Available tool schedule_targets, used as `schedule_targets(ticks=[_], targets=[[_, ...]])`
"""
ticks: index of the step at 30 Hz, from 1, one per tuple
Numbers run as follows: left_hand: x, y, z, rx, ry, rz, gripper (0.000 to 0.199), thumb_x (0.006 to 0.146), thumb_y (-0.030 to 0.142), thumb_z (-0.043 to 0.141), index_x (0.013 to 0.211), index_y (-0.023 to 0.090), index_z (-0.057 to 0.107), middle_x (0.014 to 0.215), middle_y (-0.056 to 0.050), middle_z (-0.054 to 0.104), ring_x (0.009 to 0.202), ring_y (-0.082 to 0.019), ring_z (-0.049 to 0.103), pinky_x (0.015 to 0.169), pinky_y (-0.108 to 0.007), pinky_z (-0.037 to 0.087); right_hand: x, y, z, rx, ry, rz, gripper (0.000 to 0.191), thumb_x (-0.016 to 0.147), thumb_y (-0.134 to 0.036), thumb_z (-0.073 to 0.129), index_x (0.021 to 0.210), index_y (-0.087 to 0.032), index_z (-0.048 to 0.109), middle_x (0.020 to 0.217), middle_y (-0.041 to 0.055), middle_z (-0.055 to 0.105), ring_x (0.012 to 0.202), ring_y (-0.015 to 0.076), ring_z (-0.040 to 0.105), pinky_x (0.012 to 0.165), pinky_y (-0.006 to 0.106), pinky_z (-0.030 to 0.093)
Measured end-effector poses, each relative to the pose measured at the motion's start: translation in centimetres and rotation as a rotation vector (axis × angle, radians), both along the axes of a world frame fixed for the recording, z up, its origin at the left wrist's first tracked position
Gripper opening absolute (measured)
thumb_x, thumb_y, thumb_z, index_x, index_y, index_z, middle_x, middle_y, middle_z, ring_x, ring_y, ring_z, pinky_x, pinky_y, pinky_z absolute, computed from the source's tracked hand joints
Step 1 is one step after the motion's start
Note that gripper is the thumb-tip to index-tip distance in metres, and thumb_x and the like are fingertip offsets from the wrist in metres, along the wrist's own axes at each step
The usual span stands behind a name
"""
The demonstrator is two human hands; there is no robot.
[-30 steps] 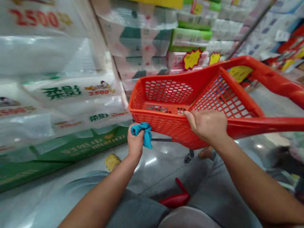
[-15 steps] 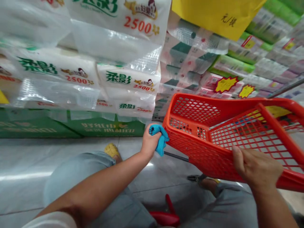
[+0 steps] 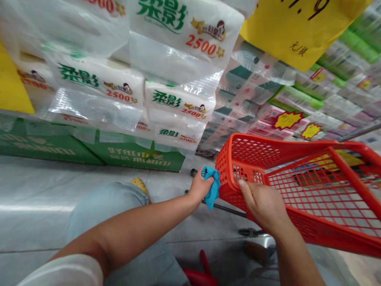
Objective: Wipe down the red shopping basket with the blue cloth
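A bright blue cloth [image 3: 212,194] is bunched in my left hand [image 3: 200,186], pressed to the near end of a red plastic shopping cart basket [image 3: 253,159]. The thumb lies over the cloth and the other fingers are mostly hidden behind it. My right hand [image 3: 262,202] grips the basket's side rim close to its left corner, thumb on top, fingers down the outer side out of sight. The basket has lattice walls and a slanted inner grid [image 3: 321,182].
Wrapped tissue packs [image 3: 178,95] are stacked ahead over green boxes [image 3: 139,157]. Yellow price sheets [image 3: 297,31] hang above. The cart's dark lower bar [image 3: 229,209] and wheels sit near the tiled floor [image 3: 166,226]. A red object [image 3: 202,276] lies between my legs.
My right hand has slid left along the basket rim, nearer the corner. The cart and my left hand with the cloth appear slightly lower and further right, as the view has shifted.
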State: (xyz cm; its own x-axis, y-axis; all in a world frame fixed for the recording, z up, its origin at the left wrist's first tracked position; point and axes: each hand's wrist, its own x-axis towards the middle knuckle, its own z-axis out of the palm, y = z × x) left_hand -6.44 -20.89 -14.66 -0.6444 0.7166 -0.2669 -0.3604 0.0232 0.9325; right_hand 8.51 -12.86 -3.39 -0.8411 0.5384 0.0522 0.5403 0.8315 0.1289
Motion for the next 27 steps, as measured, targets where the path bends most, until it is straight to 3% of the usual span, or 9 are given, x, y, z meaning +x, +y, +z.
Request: schedule_targets(ticks=[4,9,11,13,16,19,21,23,27], targets=[[1.1,0.2,-0.6,0.011,-0.079,-0.057,0.026,0.072,0.016,0.069,0.094,0.021,0.058,0.08,0.002,0.066,0.074,-0.013,0.064,0.072,-0.025,0.054,-2.2,-1.8,-1.3,0.242,0.055,-0.046,0.066,0.106,-0.044,0.026,0.062,-0.015,0.066,0.054,0.0106,0.062,0.043,0.0139,0.051,0.05,0.032,0.019],[0.8,0.1,1.9,0.093,-0.176,-0.147,0.026,0.07,0.011,0.06,0.094,0.02,0.057,0.073,0.003,0.065,0.061,-0.013,0.063,0.062,-0.027,0.056,-0.1,-2.2,-1.7,0.337,0.077,0.002,0.063,0.106,-0.04,0.031,0.061,-0.013,0.067,0.056,0.0103,0.063,0.046,0.0145,0.051,0.053,0.03,0.02],[0.2,0.3,3.2,0.155,-0.146,-0.156,0.029,0.068,0.01,0.059,0.095,0.021,0.058,0.079,0.002,0.067,0.066,-0.015,0.065,0.068,-0.03,0.058,0.8,-2.3,-1.6,0.33,0.107,0.037,0.06,0.105,-0.038,0.034,0.061,-0.013,0.067,0.056,0.009,0.063,0.048,0.0147,0.052,0.054,0.03,0.021],[-0.3,0.7,3.9,0.257,0.001,-0.174,0.039,0.063,0.006,0.062,0.099,0.021,0.061,0.093,0.001,0.069,0.084,-0.016,0.067,0.084,-0.03,0.056,1.6,-2.5,-1.6,0.317,0.134,0.063,0.058,0.105,-0.037,0.036,0.061,-0.014,0.067,0.056,0.0076,0.063,0.049,0.0145,0.053,0.055,0.03,0.023],[-0.1,1.3,2.9,0.272,0.181,-0.16,0.045,0.059,0.001,0.061,0.099,0.023,0.063,0.1,0.002,0.068,0.095,-0.016,0.064,0.095,-0.028,0.05,2.7,-3.1,-1.3,0.271,0.143,0.111,0.056,0.105,-0.035,0.037,0.059,-0.015,0.063,0.055,0.0053,0.06,0.051,0.0138,0.054,0.056,0.03,0.026],[1.0,1.6,0.4,0.11,0.125,-0.058,0.035,0.065,0.002,0.056,0.093,0.022,0.058,0.083,0.003,0.063,0.079,-0.014,0.062,0.085,-0.03,0.052,3.6,-3.8,-0.8,0.169,0.119,0.127,0.057,0.106,-0.036,0.036,0.058,-0.017,0.06,0.055,0.0038,0.059,0.052,0.0138,0.055,0.058,0.03,0.027],[1.6,1.5,-0.4,0.067,0.098,-0.029,0.032,0.067,0.002,0.054,0.092,0.022,0.056,0.077,0.004,0.06,0.072,-0.014,0.06,0.079,-0.031,0.052,3.8,-4.3,-0.4,0.084,0.086,0.096,0.058,0.106,-0.041,0.034,0.059,-0.019,0.06,0.056,0.0035,0.061,0.053,0.0143,0.056,0.058,0.029,0.029],[1.9,1.0,-0.1,0.087,0.107,-0.03,0.035,0.065,0.002,0.055,0.094,0.022,0.057,0.082,0.003,0.063,0.078,-0.015,0.062,0.083,-0.03,0.052,3.7,-4.9,0.0,0.043,0.021,0.044,0.059,0.105,-0.045,0.033,0.059,-0.02,0.059,0.055,0.0038,0.061,0.051,0.0153,0.057,0.056,0.03,0.028],[1.2,0.5,1.3,0.215,0.241,-0.135,0.047,0.062,0.003,0.06,0.104,0.024,0.061,0.104,0.002,0.068,0.097,-0.017,0.063,0.094,-0.028,0.048,2.7,-6.0,0.6,0.121,-0.115,0.037,0.057,0.102,-0.046,0.035,0.055,-0.022,0.055,0.05,0.0044,0.06,0.044,0.0176,0.056,0.052,0.032,0.024]])
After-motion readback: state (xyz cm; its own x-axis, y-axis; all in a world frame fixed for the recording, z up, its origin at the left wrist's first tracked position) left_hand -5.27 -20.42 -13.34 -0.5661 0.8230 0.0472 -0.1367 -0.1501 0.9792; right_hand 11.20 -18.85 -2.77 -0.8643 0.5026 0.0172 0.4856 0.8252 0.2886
